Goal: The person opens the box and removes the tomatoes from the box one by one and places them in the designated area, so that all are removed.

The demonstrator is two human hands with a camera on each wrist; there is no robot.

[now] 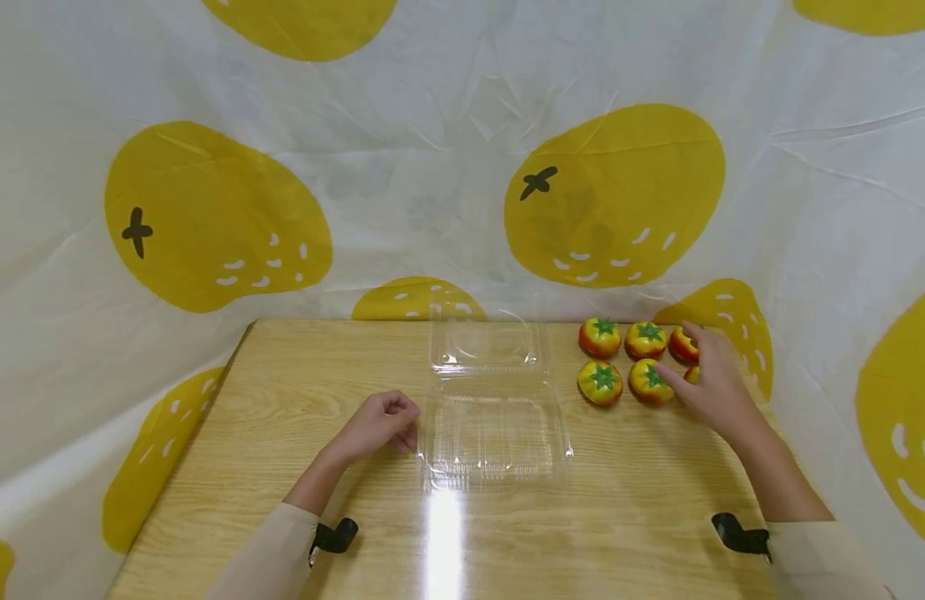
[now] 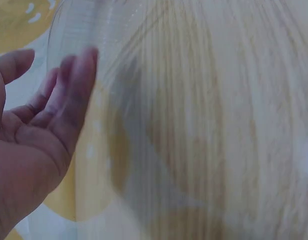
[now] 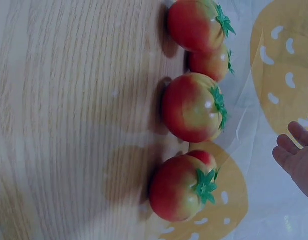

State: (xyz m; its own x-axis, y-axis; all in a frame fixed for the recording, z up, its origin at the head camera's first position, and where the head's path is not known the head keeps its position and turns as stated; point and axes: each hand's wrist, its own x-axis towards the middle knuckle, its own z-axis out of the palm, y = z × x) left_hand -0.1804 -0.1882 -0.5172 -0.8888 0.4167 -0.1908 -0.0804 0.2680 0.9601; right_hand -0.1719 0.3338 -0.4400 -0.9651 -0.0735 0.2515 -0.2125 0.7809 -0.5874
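While over tomatoes (image 1: 626,360), right hand (image 1: 712,385).

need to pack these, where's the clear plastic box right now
In the head view the clear plastic box lies open mid-table, just right of the left hand and left of the tomatoes.

The left hand (image 2: 34,145) lies with relaxed fingers just beside the clear plastic container (image 2: 144,65) on the wooden table (image 2: 234,125).

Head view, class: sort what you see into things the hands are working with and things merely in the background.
In use:
- right hand over the toy tomatoes
- left hand beside the open clear clamshell box

Background:
- wooden table
- lemon-print cloth
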